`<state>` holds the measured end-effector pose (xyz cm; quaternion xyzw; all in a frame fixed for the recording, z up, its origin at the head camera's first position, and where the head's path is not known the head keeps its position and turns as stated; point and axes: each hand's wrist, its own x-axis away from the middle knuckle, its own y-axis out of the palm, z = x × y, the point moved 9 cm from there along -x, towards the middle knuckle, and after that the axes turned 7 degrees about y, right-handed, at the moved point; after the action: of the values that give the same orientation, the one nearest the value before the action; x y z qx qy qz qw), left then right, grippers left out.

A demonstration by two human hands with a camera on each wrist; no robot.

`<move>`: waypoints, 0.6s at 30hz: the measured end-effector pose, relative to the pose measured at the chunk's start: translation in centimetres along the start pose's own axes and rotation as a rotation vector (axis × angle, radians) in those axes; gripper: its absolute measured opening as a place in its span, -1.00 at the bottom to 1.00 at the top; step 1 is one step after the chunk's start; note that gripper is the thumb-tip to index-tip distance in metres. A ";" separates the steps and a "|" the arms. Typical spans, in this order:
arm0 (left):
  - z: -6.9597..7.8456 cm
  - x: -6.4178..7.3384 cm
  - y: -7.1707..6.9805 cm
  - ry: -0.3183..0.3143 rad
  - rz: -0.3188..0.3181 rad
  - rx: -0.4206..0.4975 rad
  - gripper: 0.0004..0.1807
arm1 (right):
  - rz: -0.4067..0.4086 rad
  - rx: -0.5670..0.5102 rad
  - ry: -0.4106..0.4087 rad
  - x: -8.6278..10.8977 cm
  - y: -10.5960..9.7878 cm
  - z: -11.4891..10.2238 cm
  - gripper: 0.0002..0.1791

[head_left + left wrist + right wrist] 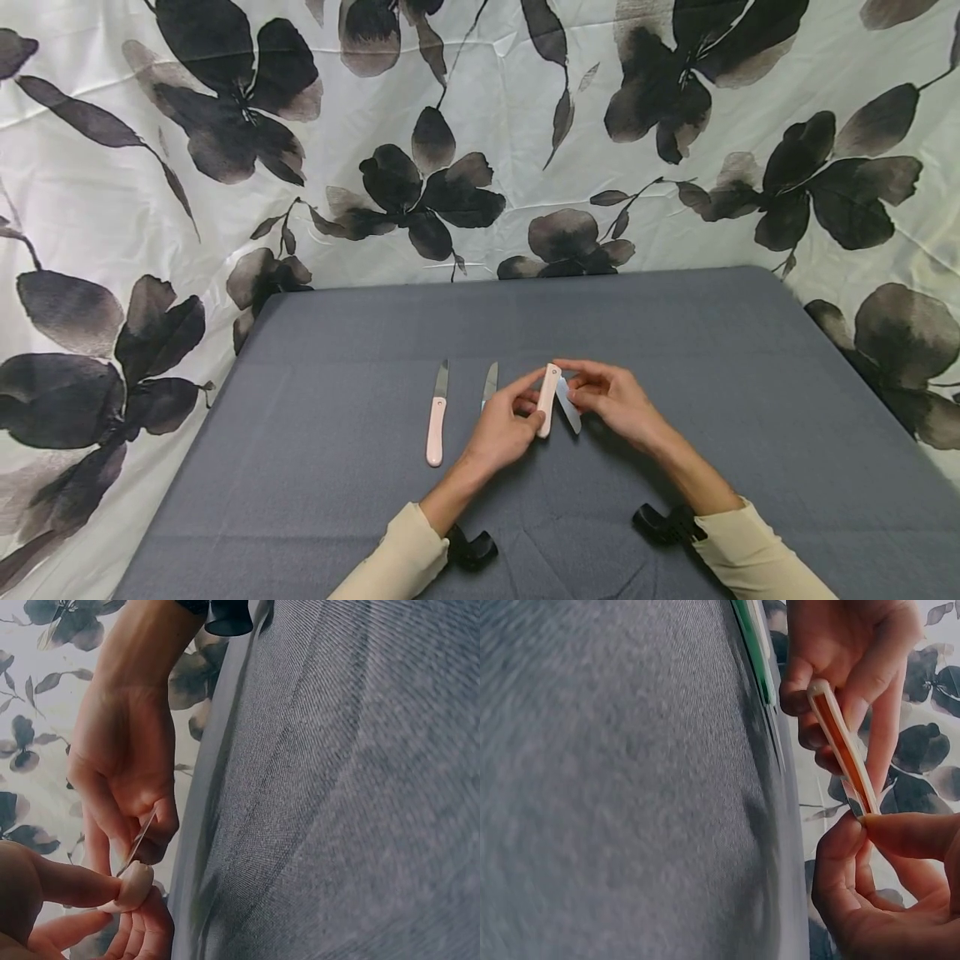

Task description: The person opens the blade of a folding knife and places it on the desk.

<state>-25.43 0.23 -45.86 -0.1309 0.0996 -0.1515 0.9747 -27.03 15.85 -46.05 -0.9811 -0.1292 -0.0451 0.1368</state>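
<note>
My left hand [506, 429] grips the pale pink handle of a folding knife [549, 400], held up off the grey cloth. Its blade [570, 407] stands partly folded, angled out from the handle, and my right hand [611, 404] pinches it between thumb and fingers. The right wrist view shows the handle's open slot [838, 735], orange inside, facing that camera. Left of the hands lies another pink-handled knife [437, 417], blade out and pointing away. Between them is a third knife [490, 385], its handle mostly hidden behind my left hand.
A table covered in grey cloth [337, 500] lies under the hands. In the right wrist view a green handle [756, 656] rests on it near the edge. A white floral sheet [465, 75] hangs behind. Black wrist mounts [472, 552] sit at both sleeves.
</note>
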 end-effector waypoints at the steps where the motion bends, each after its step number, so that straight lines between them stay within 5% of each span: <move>1: 0.0 0.0 0.0 0.001 -0.001 -0.006 -0.33 | 0.000 0.004 -0.003 0.0 0.0 0.0 -0.47; 18: 0.2 0.2 -0.5 0.001 0.047 -0.021 -0.32 | 0.018 -0.041 0.034 0.5 -0.1 0.3 -0.50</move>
<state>-25.37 -0.24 -45.52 -0.1386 0.1048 -0.1277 0.9765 -26.54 16.17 -46.28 -0.9839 -0.1172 -0.0630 0.1192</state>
